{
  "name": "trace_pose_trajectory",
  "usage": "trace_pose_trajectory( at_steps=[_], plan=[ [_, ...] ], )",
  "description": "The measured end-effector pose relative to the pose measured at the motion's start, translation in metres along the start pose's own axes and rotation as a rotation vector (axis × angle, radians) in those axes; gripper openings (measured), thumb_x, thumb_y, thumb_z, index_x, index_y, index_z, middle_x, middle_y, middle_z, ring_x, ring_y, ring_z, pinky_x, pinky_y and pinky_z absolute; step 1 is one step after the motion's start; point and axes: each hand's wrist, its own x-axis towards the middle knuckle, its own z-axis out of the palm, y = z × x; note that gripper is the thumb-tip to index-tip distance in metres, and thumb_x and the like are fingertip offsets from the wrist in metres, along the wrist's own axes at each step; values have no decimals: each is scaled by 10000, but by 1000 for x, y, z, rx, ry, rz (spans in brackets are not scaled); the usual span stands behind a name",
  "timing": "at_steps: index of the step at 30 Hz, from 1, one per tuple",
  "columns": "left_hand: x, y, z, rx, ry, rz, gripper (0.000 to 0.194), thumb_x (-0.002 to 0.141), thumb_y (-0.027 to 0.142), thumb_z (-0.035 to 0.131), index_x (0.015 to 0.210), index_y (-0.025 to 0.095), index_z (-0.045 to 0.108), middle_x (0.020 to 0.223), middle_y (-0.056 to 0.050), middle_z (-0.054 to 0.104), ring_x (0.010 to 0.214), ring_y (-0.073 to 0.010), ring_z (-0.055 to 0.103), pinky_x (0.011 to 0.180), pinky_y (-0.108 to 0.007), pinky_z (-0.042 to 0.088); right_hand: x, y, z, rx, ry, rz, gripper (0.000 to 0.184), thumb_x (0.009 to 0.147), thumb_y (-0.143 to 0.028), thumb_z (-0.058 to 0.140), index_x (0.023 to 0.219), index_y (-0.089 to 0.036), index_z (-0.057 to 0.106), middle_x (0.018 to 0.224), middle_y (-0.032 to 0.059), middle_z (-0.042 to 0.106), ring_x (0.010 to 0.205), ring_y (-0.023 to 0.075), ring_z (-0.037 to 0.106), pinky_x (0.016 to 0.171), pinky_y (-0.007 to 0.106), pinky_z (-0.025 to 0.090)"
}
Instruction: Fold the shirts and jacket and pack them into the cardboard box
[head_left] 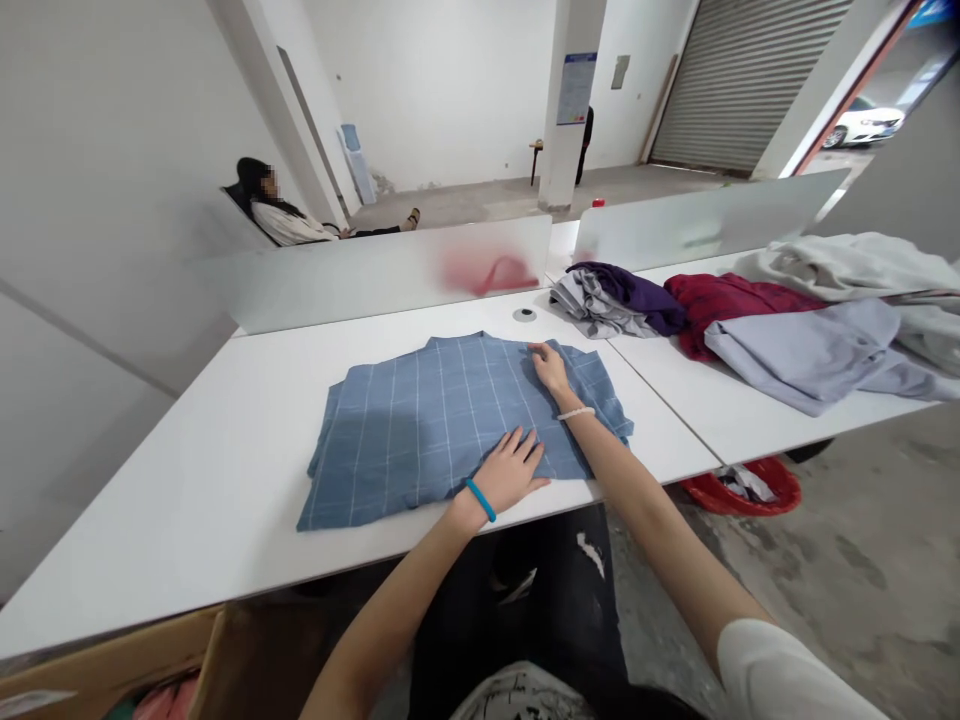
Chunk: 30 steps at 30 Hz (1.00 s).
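Observation:
A blue shirt (409, 420) with thin white check lines lies spread, partly folded, on the white table before me. My left hand (511, 468) rests flat on its near edge with the fingers spread, a turquoise band at the wrist. Farther up, near the shirt's far right edge, my right hand (551, 370) has its fingers bent and pinched on the cloth; a pale bracelet circles that wrist. To the right of this hand, layers of the same fabric stick out from under the top panel.
Right of the shirt lie a grey and purple clothes pile (626, 300), a dark red garment (731, 305) and a light grey garment (814, 350). Frosted dividers (390, 265) line the back. A red-lined bin (780, 490) and a cardboard box (150, 650) stand below. A person (289, 220) sits beyond.

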Motion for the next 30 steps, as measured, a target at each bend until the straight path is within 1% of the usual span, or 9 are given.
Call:
trace_pose_trajectory(
  at_steps=[4,8,11,14,18,22,26,29,30],
  plan=[
    [3,3,-1,31,-25,-11,500,941,385,370,1332,87,466,1413,-195,437,1345,-322,341,1077,-477,310,-56,-3,-38,279,3,-12,357,829,-219,421,1118,-135,613,1172,103,643,1061,180,591,921,302,441],
    [7,4,-7,-44,-13,-69,427,958,290,311,1288,131,531,1373,-145,500,1320,-287,389,1061,-449,353,-165,1,-77,832,-16,73,252,801,-366,544,959,-188,626,987,73,703,913,202,658,790,325,503],
    [9,3,-16,-125,-3,-81,426,967,307,287,1288,179,537,1348,-116,532,1289,-252,437,1029,-425,400,-245,9,-82,990,-54,240,247,754,-415,604,791,-172,631,810,75,714,742,200,680,665,303,514],
    [3,11,-22,-178,-1,-60,435,973,325,274,1301,194,526,1339,-103,543,1269,-231,464,1013,-395,420,-293,16,-70,1037,-33,389,357,723,-480,656,877,-157,669,848,104,720,791,212,690,720,326,530],
    [-16,40,-27,-249,11,0,448,978,349,250,1321,226,511,1361,-79,526,1288,-219,447,1021,-378,421,-310,15,-52,1162,119,419,440,706,-554,671,993,-221,653,1007,90,705,880,221,686,793,387,544],
    [-30,55,-42,-320,-86,66,488,968,447,242,1393,279,413,1395,-40,490,1318,-228,407,1039,-388,399,-300,9,-48,1127,413,471,424,699,-522,679,1011,-236,648,998,51,706,960,222,663,790,365,569],
    [-21,20,-52,-343,-84,-19,541,963,493,184,1448,285,298,1358,-30,536,1274,-213,464,1031,-377,394,-288,10,-42,1009,630,578,472,699,-425,686,1136,-263,610,1130,9,673,1118,180,595,868,267,543],
    [-8,-22,-37,-154,31,-233,589,948,515,208,1406,197,398,1430,-112,440,1358,-294,331,1115,-523,227,-282,20,-31,992,707,553,422,744,-423,623,1145,-291,602,1082,-15,692,1051,161,631,813,249,563],
    [-5,-34,-29,-105,37,-293,603,937,533,232,1396,186,414,1462,-127,388,1377,-317,282,1119,-556,187,-280,24,-27,1003,664,504,408,769,-436,584,1156,-306,594,1059,-23,699,1020,154,643,789,250,569]
  ],
)
